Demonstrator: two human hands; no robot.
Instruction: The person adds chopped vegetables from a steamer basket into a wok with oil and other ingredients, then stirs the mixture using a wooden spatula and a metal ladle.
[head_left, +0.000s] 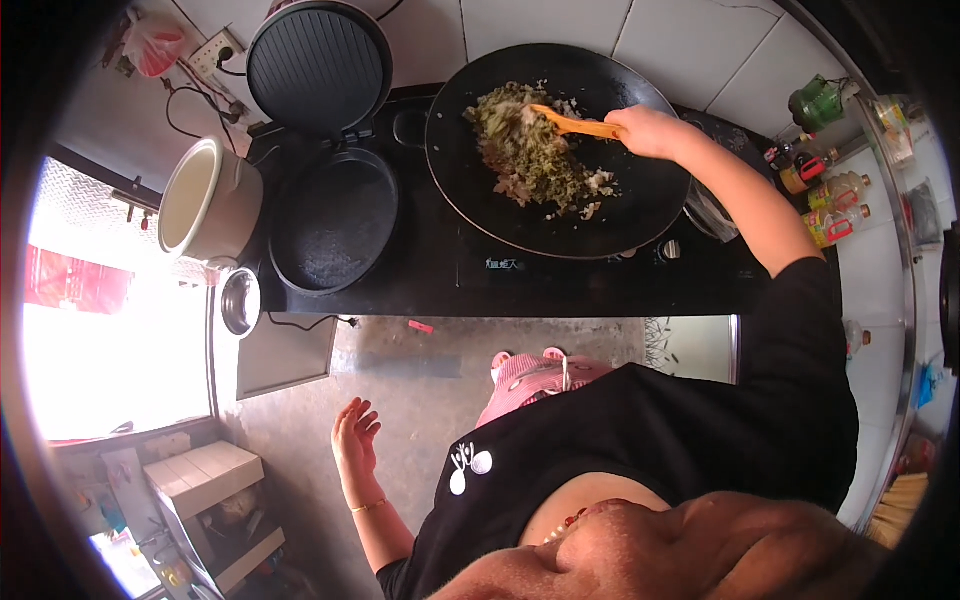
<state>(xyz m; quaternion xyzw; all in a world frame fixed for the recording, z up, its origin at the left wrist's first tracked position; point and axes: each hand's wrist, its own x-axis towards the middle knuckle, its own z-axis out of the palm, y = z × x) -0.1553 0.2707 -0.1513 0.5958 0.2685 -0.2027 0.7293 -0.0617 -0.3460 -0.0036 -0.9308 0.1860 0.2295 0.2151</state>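
My right hand (646, 133) grips the handle of a wooden spatula (581, 126) over a large black wok (645, 191). The spatula's blade rests in a heap of chopped green and pale food (536, 150), which looks like rice with greens. Loose bits lie scattered around the heap on the wok's inner wall. The wok sits on a black glass-topped cooker (555, 289) with a knob (670, 250) at its front. Away from the cooker, my left hand (356, 435) hangs in the air over the floor, holding nothing, its fingers slightly curled and apart.
An electric griddle (334, 225) stands left of the wok, lid raised. Beyond it are a pale deep pot (206, 202) and a small metal bowl (241, 302). Several bottles (836, 206) line the right wall. A plugged socket (215, 52) is at upper left, a shelf unit (206, 480) below.
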